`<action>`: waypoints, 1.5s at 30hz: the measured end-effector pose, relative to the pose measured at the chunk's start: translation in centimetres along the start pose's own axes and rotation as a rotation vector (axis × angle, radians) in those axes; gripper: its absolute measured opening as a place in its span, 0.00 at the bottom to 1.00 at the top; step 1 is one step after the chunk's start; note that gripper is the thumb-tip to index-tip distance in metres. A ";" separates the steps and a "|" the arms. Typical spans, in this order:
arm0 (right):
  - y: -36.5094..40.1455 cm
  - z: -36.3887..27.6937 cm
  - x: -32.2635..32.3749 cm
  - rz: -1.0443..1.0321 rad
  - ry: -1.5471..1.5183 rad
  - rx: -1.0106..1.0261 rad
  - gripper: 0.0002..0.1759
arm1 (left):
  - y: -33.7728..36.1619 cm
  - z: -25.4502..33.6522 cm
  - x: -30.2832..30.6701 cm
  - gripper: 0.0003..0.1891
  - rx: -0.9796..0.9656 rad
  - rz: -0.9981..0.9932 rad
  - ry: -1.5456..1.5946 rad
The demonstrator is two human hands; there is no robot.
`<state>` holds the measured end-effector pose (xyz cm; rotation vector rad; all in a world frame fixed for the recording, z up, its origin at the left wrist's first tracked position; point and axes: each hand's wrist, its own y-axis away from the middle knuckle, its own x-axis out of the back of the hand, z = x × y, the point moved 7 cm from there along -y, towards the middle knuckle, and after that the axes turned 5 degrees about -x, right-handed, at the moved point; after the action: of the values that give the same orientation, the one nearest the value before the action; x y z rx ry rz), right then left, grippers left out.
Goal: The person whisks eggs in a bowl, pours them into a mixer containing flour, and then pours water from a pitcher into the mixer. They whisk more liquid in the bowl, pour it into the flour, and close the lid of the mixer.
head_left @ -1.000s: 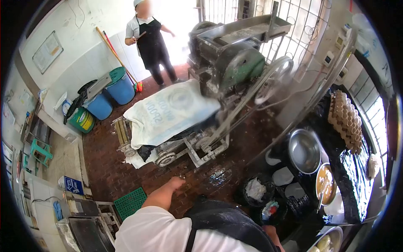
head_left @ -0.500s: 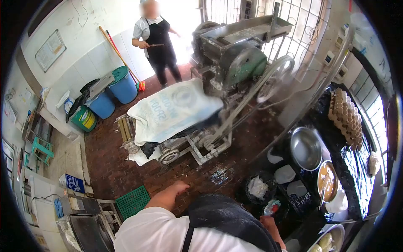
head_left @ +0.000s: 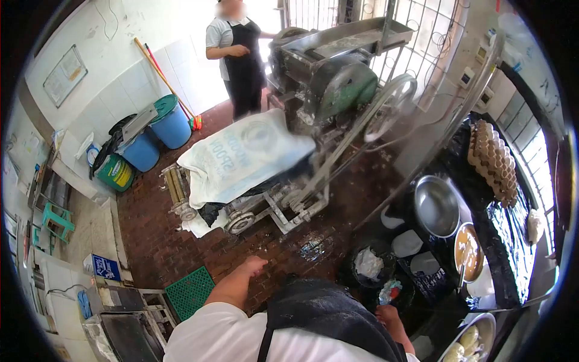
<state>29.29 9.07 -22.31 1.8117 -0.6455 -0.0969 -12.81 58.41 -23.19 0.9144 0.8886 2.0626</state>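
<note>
My left hand [head_left: 253, 265] hangs over the brick floor in front of me, its fingers curled together and nothing visible in them. It is apart from the dough machine [head_left: 265, 211], whose flat bed carries a white printed sack cloth [head_left: 241, 160]. Beside my dark apron [head_left: 325, 314], my right hand [head_left: 387, 314] is low with fingers curled and no object showing. Closest to it is a dark bin [head_left: 401, 295] with a crumpled red and blue wrapper [head_left: 392, 292] inside. Another dark bin [head_left: 356, 274] holds white plastic [head_left: 368, 264].
A co-worker [head_left: 241, 60] in a black apron stands behind the machine. Its belt and wheel [head_left: 392, 105] look blurred. On the right counter are a steel bowl [head_left: 436, 206], a brown-filled bowl [head_left: 469, 253] and egg trays [head_left: 491, 160]. A green crate [head_left: 191, 294] lies left.
The co-worker has stepped right, closer to the machine, and the stick-like item in their hand no longer shows. My hands have barely moved; the view has shifted slightly.
</note>
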 end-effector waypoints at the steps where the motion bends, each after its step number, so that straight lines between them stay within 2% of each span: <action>1: 2.5 -2.0 -0.4 0.047 -0.124 -0.036 0.06 | -0.3 0.6 0.0 0.19 -0.002 -0.002 -0.003; 2: 4.8 -3.3 -0.8 0.094 -0.248 -0.072 0.03 | -0.5 1.5 0.0 0.19 -0.030 0.013 0.007; 4: 6.0 -4.1 -1.0 0.114 -0.199 -0.035 0.03 | 0.2 3.2 0.0 0.20 -0.066 0.028 0.018; 6: 6.0 -4.6 -0.6 0.138 -0.152 0.008 0.04 | 1.0 4.6 0.2 0.15 -0.060 0.068 0.026; 8: 4.7 -3.2 -1.1 -0.004 -0.208 0.016 0.06 | 0.6 4.2 -0.1 0.15 -0.047 0.042 -0.010; 9: 3.6 -2.0 -0.9 0.003 -0.213 0.018 0.06 | 0.6 3.4 -0.4 0.16 -0.021 0.017 -0.046; 11: 2.0 -0.7 0.7 0.202 0.043 0.133 0.07 | 0.2 1.8 -1.0 0.17 0.011 -0.009 -0.033; 12: 2.4 -0.6 1.2 0.205 0.039 0.130 0.07 | 0.1 1.1 -1.2 0.20 0.047 -0.028 -0.019; 13: 3.1 -1.5 0.5 0.079 0.301 0.285 0.07 | 0.0 0.5 -1.4 0.20 0.047 -0.032 -0.022; 15: 4.7 -1.6 -0.6 -0.052 0.560 0.435 0.07 | 0.2 -0.7 -1.4 0.21 0.071 -0.008 -0.060; 18: 6.0 -1.1 -1.0 -0.037 0.541 0.486 0.08 | 0.2 -0.8 -1.5 0.22 0.006 0.010 -0.070; 20: 2.6 1.6 0.2 -0.009 0.351 0.453 0.08 | 0.1 -0.6 -1.5 0.22 0.015 0.001 -0.093; 24: 2.6 0.4 0.6 -0.085 0.149 0.411 0.08 | -1.0 0.1 -1.9 0.22 0.014 -0.061 -0.091; 29: 1.9 1.0 1.5 0.023 -0.129 -0.069 0.11 | -1.0 2.3 -2.1 0.21 0.002 -0.049 -0.105; 30: 3.6 -1.6 1.6 0.084 0.177 0.086 0.10 | -1.2 2.4 -2.1 0.20 -0.005 -0.029 -0.090; 31: 2.6 -2.1 2.3 0.336 0.387 0.295 0.14 | -1.1 2.1 -1.7 0.20 0.004 -0.061 -0.144; 32: 1.9 -2.3 2.9 0.654 0.616 0.439 0.18 | -1.7 1.7 -1.4 0.18 -0.007 -0.061 -0.039; 33: -0.9 -1.5 3.4 0.604 0.691 0.366 0.23 | -2.3 2.0 -1.7 0.17 -0.015 -0.072 0.056; 35: -0.4 -1.2 1.6 0.429 1.076 0.278 0.22 | -1.1 1.9 -1.5 0.14 0.017 -0.107 0.131; 36: 1.4 -2.8 0.9 0.375 1.167 0.310 0.19 | -0.2 1.7 -1.5 0.14 0.035 -0.108 0.120; 37: 0.7 0.2 3.9 0.457 0.408 0.144 0.19 | 1.0 2.4 -1.9 0.14 0.041 -0.104 0.126; 39: 1.3 -0.6 4.3 0.487 0.577 0.329 0.18 | -1.6 -0.2 -1.9 0.15 0.121 -0.279 0.101; 40: 2.3 0.2 3.8 0.499 0.556 0.305 0.18 | -0.9 0.2 -2.2 0.15 0.119 -0.299 0.075; 42: 3.5 3.3 4.2 0.577 -0.110 0.065 0.16 | 0.5 -0.1 -0.3 0.17 0.136 -0.173 -0.032; 43: 4.1 4.0 3.8 0.578 -0.116 0.060 0.16 | 0.0 0.1 0.1 0.17 0.137 -0.176 -0.040; 45: 5.7 5.3 4.5 0.734 -0.287 0.089 0.15 | -0.9 -0.2 1.1 0.17 0.202 -0.138 -0.118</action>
<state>28.92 1.25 -17.90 1.5519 -1.4986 0.1714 -13.24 59.68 -23.71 1.0400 1.0790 1.8066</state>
